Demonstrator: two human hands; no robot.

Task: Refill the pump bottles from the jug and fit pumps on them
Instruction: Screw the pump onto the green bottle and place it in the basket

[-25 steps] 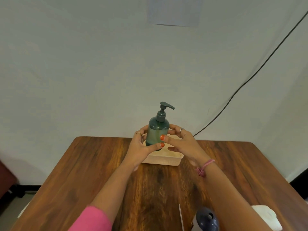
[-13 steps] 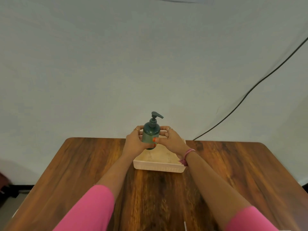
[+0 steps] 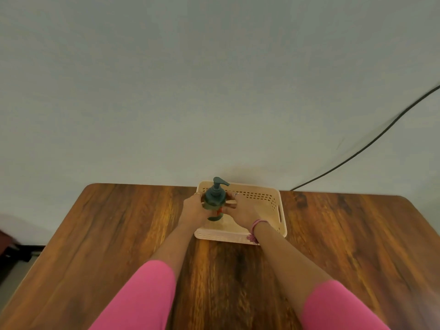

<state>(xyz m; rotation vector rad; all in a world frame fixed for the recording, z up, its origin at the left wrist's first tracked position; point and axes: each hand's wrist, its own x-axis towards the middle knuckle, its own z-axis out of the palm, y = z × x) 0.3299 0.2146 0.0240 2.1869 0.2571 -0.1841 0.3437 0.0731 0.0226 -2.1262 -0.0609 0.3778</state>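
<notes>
1. Fingers of both hands are curled round the green pump bottle (image 3: 215, 200): the left hand (image 3: 194, 209) wraps its left side, the right hand (image 3: 240, 209) its right side, thumbs with orange nails meeting on the near face. Each hand has a firm hold of the bottle and of nothing else.

2. Compared with a second ago, the bottle has gone from above the near edge of the cream basket (image 3: 273, 206) to low inside it, at its left end. Both arms now reach further out, pink sleeves (image 3: 142, 296) showing in the foreground. The dark open bottle and the white object seen at the near right a second ago are out of view now.

3. I judge this bottle finished: its pump (image 3: 217, 184) is on, nozzle pointing right, and it is being set down in the basket for storage. Whether its base rests on the basket floor yet I cannot tell; the hands cover that part.

4. Bottle sits upright between the two palms, its pump head clear above the fingertips, its lower body hidden behind the thumbs. The basket stands at the far middle of the wooden table (image 3: 107, 234), close to the wall.

5. Next would likely be letting go and returning for the unpumped bottle.
</notes>
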